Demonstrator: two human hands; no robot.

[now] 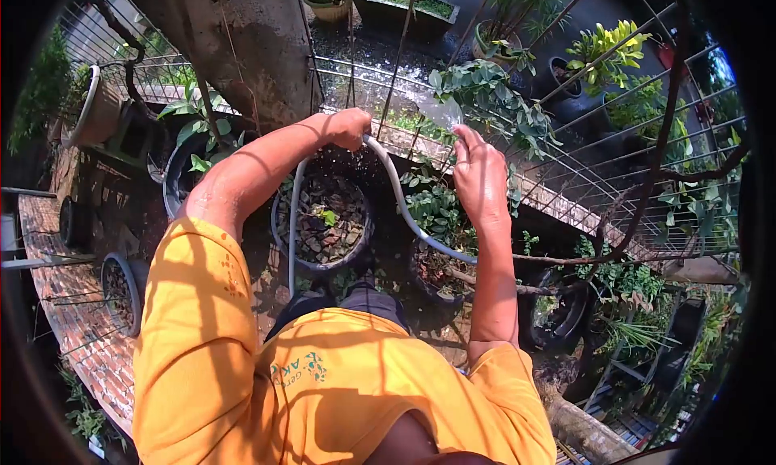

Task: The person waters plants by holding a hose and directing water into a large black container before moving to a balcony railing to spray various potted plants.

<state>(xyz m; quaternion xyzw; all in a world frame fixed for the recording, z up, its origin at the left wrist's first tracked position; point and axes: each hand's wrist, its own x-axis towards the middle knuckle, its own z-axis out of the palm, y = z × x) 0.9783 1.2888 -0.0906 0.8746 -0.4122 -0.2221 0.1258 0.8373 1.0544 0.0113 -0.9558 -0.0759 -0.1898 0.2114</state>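
One hose (398, 186) (left hand (349, 129)), fence (578, 170) nearby?

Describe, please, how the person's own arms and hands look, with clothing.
The left hand and right hand wear no gloves, and no watch or bracelet is visible. The yellow-orange shirt has sleeves ending near the elbows, darker spots on the left sleeve, and a small green print with lettering.

The ground (269, 281) is shaded with sunlit patches; brick paving (81, 327) covers its left part; a round pot with a green sprout (335, 265) stands centrally, a leafy pot (424, 287) to its right.
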